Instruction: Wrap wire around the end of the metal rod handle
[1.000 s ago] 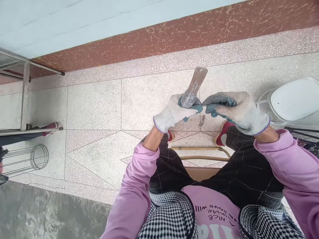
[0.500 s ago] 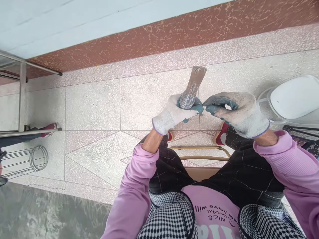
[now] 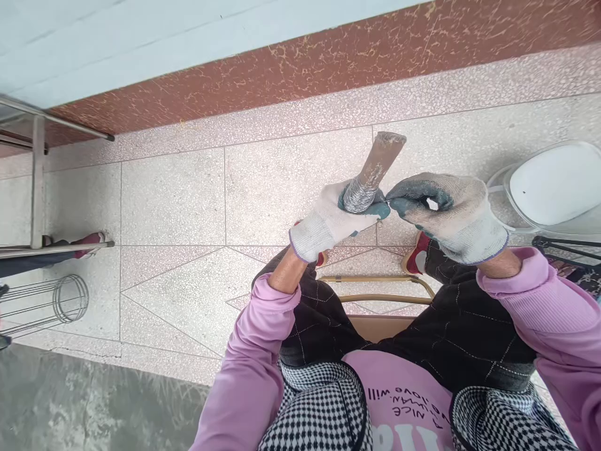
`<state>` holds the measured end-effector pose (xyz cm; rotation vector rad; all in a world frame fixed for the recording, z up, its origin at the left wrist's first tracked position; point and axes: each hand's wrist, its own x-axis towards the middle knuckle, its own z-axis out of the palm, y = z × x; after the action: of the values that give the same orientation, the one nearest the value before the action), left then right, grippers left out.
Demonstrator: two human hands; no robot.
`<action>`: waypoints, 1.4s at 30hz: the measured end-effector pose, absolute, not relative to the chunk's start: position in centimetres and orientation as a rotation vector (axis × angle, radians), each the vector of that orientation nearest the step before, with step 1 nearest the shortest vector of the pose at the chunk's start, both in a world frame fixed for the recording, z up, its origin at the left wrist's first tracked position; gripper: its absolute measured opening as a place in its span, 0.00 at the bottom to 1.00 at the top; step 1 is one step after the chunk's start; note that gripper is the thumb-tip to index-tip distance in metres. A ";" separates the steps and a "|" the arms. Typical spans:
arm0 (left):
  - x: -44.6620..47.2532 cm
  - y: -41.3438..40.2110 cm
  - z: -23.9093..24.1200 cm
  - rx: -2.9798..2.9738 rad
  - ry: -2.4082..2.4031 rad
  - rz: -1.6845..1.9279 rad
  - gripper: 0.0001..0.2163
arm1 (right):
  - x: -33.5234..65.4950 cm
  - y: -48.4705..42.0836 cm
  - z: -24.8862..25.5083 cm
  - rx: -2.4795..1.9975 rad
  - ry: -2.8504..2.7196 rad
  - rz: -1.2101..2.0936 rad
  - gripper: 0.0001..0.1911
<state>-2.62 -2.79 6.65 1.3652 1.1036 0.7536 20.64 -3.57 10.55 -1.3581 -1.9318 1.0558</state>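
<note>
A brown rod (image 3: 382, 158), scuffed and flat at its end, stands tilted up to the right out of my left hand (image 3: 323, 216). Silvery thin wire (image 3: 360, 195) is wound in many turns around its lower part. My left hand, in a white knit glove with dark green coating, is closed around the rod; its lower end is hidden. Close beside the left fingertips, my right hand (image 3: 453, 216), gloved alike, pinches thumb and forefinger together. A tiny bit of thin wire shows between the two hands' fingertips.
A white-seated stool (image 3: 554, 185) stands at the right, near a black frame (image 3: 568, 247). To the left are a metal rack (image 3: 38, 181), a wire cylinder frame (image 3: 70, 299) and another person's foot (image 3: 89, 244). A red-brown wall base (image 3: 282, 75) runs behind.
The rod has tipped further to the right, and my left hand has shifted slightly right with it. My right hand keeps its pinch almost in the same place.
</note>
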 end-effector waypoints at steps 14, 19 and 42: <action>-2.9 -3.0 6.4 1.429 1.082 0.892 0.13 | 20.7 -3.4 10.5 -1.275 -1.988 0.964 0.07; -2.8 -3.5 6.6 1.519 1.098 0.939 0.13 | 20.9 -3.1 10.6 -1.251 -1.888 1.090 0.09; -3.0 -3.8 6.9 1.510 1.272 0.854 0.13 | 20.3 -3.5 9.4 -1.274 -1.755 1.298 0.07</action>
<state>-3.00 -3.76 6.87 1.5104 1.2721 0.8535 20.26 -3.49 9.41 -1.2735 -1.7552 1.2976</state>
